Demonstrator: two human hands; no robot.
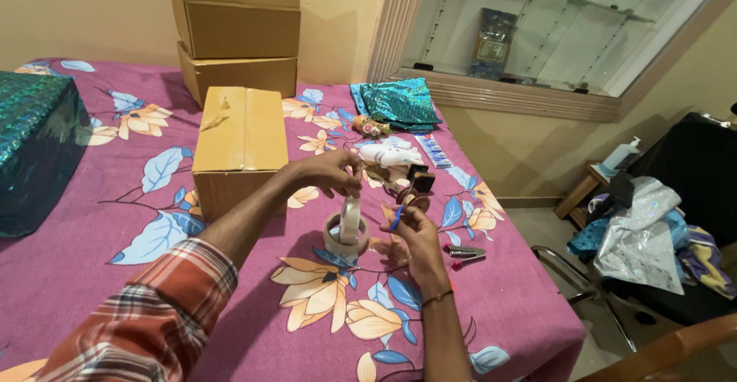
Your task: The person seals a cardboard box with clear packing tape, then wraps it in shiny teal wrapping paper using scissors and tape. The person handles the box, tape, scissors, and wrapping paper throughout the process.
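**Two hands at work with tape over a flowered bedspread**

While the left hand (326, 173) reaches in from a plaid sleeve (146, 320), its fingers are pinched together on the top edge of a tape roll (351, 219), which it holds upright on its rim. That roll stands on or just above a second tape roll (345, 238) lying flat on the purple flowered bedspread (100, 221). The right hand (408, 232), with a thin bracelet (437, 297) on its wrist, is just beside the rolls; its fingers are curled and pinch a small blue-handled tool (396, 218), though its blade end is too small to make out. A stapler (465, 253) lies on the cloth just right of that hand. Beyond the hands sit a white toy-like figure (391, 155) and a small dark block (421, 178). A plain cardboard box (239, 145) stands close to the left forearm, with more cardboard boxes (236, 33) stacked against the wall behind. A box wrapped in shiny teal paper (34, 148) sits at the far left, and folded teal wrapping paper (398, 103) lies near the far edge.
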